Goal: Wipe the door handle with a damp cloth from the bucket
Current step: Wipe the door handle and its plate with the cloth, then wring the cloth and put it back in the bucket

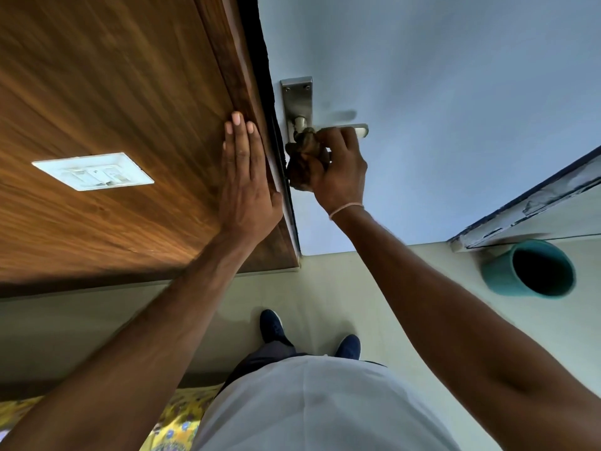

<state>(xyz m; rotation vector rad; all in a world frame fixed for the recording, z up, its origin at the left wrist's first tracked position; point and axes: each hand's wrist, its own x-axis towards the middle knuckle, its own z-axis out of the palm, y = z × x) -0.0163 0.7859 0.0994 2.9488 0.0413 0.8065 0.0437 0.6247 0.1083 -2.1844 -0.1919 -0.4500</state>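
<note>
A silver lever door handle (359, 131) on a metal backplate (297, 99) is mounted on the pale blue door (439, 76). My right hand (338, 170) is closed around a bunched brown cloth (300, 157), pressing it against the lever close to its pivot; only the lever's tip shows past my fingers. My left hand (245, 180) lies flat with fingers together on the wooden panel (113, 92) beside the door edge, holding nothing. A teal bucket (533, 270) stands on the floor at the right, its inside dark.
A white switch plate (92, 172) is set in the wooden panel. My two dark blue shoes (273, 325) stand on the pale tiled floor (325, 288). A worn door frame edge (527, 203) runs above the bucket. Yellow patterned fabric (182, 415) lies at bottom left.
</note>
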